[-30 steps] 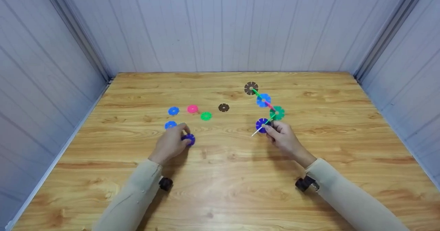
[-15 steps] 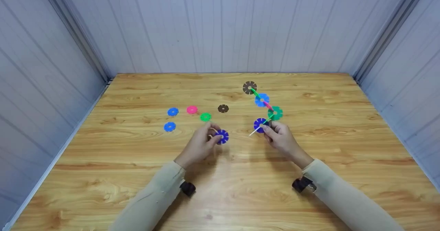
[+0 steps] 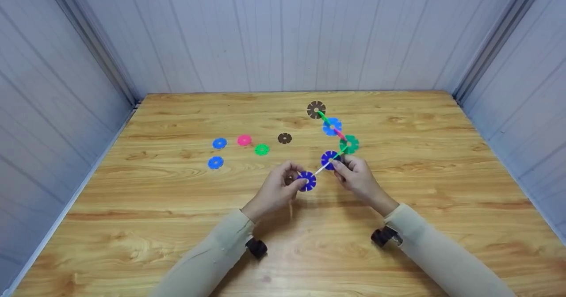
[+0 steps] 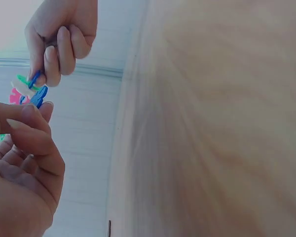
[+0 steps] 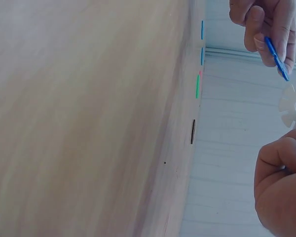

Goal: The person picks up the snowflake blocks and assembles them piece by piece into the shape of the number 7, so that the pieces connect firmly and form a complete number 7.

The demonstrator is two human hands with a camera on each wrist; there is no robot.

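Dark-blue notched disc (image 3: 311, 182) juts rightward from the left hand's grip (image 3: 276, 188).

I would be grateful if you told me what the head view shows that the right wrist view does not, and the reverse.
Only the head view: the far part of the chain, up to its brown end disc, and the person's sleeves.
Only the right wrist view: the broad, notched face of the white disc, which the head view sees edge-on.
Both: the left hand pinching a dark blue disc, the right hand holding the chain, and five loose discs on the table, edge-on in the wrist view.
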